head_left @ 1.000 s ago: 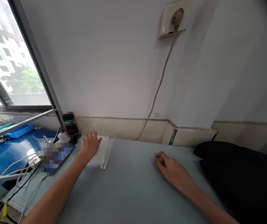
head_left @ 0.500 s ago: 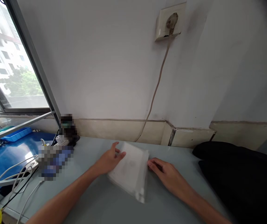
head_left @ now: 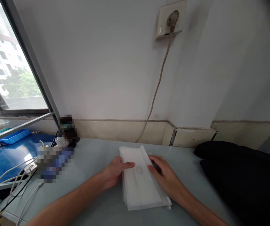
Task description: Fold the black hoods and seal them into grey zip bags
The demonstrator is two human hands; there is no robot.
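A stack of frosted white plastic bags point(head_left: 141, 188) is held between my two hands, just above or on the grey tabletop. Their edges fan out slightly at the bottom, and a faint round mark shows on the top one. My left hand point(head_left: 116, 171) grips the left edge, thumb lying on top and the fingers hidden underneath. At the right edge, my right hand point(head_left: 164, 172) pinches the bags, its thumb and fingertips on the side.
Black cloth point(head_left: 245, 179) lies at the right. On the left are a power strip point(head_left: 31, 168) with white cables, a pixelated item point(head_left: 57, 163) and a blue surface with a blue tray point(head_left: 17, 136). A cord point(head_left: 159, 81) runs down the wall from a socket point(head_left: 171, 20).
The bags have turned to lie more upright in view, nearer to me. My left hand has closed on their left edge, and my right hand has come further over the right edge.
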